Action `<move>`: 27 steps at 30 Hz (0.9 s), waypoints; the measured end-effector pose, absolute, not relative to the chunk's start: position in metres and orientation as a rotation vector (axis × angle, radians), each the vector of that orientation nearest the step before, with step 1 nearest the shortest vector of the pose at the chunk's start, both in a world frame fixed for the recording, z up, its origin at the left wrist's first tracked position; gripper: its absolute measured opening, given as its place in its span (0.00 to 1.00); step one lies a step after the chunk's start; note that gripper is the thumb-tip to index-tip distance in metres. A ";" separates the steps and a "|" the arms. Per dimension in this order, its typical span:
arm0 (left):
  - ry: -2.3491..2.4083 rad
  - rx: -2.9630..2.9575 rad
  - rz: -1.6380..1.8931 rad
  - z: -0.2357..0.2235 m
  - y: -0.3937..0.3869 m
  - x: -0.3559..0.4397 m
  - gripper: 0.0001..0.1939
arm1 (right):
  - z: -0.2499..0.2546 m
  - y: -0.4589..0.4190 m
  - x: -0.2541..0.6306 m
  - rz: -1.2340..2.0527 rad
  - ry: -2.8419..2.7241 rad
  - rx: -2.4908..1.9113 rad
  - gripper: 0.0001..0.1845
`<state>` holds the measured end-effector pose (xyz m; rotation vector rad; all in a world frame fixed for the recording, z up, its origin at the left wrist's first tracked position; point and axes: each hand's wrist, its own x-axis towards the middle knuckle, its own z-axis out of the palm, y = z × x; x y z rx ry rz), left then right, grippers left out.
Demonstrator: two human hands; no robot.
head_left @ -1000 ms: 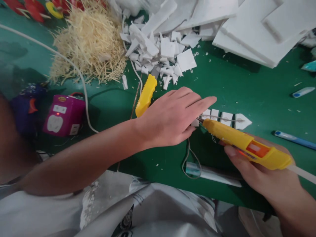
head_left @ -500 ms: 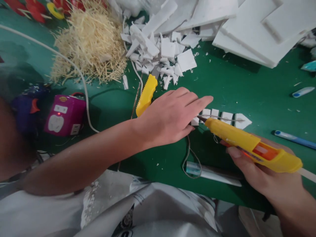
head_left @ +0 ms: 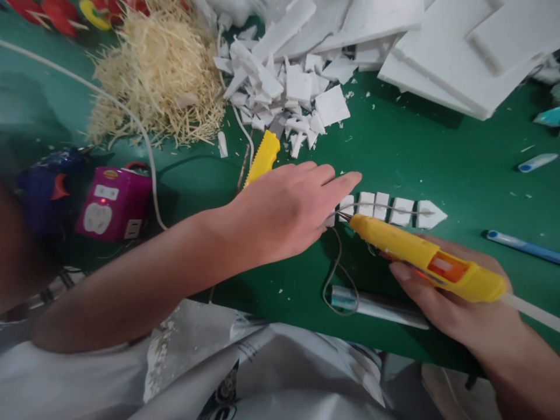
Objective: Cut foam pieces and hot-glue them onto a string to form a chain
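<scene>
A row of small white foam pieces (head_left: pixel 402 212), the rightmost one pointed, lies on the green table with a thin grey string (head_left: pixel 381 205) along its top. My left hand (head_left: pixel 286 213) is at the row's left end, closed about a partly covered foam piece (head_left: pixel 330 220); its index finger stretches out above, and the other fingertips are hidden. In my right hand (head_left: pixel 455 303) is a yellow hot glue gun (head_left: pixel 394 240), a white glue stick (head_left: pixel 531 312) protruding from its back. Its metal nozzle is right beside the string at the left-hand pieces.
Behind my left hand lies a yellow-handled cutter (head_left: pixel 265 156). Foam scraps (head_left: pixel 280 87), foam sheets (head_left: pixel 464 58) and a heap of thin wooden sticks (head_left: pixel 161 76) fill the back. A purple power socket box (head_left: pixel 116 203), a white cable (head_left: pixel 131 114) and a clear tube (head_left: pixel 380 306) lie around.
My left hand has slid left along the row, uncovering another foam piece. The glue gun in my right hand has shifted left too, its nozzle following the string.
</scene>
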<state>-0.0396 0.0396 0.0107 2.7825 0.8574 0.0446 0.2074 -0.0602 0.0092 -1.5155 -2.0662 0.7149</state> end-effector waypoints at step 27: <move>0.941 2.849 -0.053 0.022 0.028 -0.045 0.34 | 0.010 -0.060 0.217 0.654 -2.143 -1.567 0.17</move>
